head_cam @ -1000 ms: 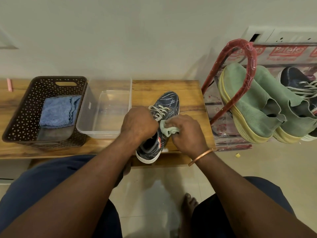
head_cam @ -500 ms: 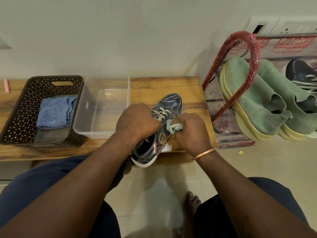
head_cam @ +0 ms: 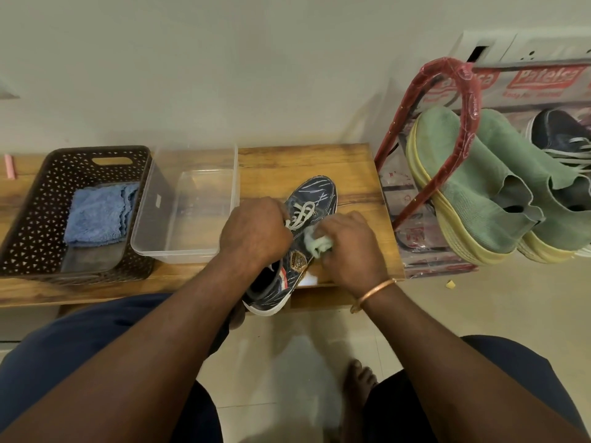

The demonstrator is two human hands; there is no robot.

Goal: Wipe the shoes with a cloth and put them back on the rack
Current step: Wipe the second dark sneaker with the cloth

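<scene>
A dark blue sneaker [head_cam: 316,196] with pale laces lies on the wooden bench [head_cam: 303,164], toe away from me, heel over the front edge. My left hand [head_cam: 256,231] grips its upper from the left side. My right hand [head_cam: 350,247] holds a small pale green cloth [head_cam: 316,243] against the shoe's right side. The red-framed shoe rack [head_cam: 460,91] stands to the right with two green slip-on shoes [head_cam: 473,183] and a dark sneaker [head_cam: 563,129] on it.
On the bench's left stands a dark perforated basket [head_cam: 35,219] holding a folded blue cloth [head_cam: 96,215], next to a clear plastic tub [head_cam: 188,251]. The wall is right behind the bench. My knees and a bare foot [head_cam: 359,378] are over the tiled floor.
The shoe has tilted slightly, showing its side badge. My right hand has shifted the green cloth along the shoe's right side. My left hand keeps its grip.
</scene>
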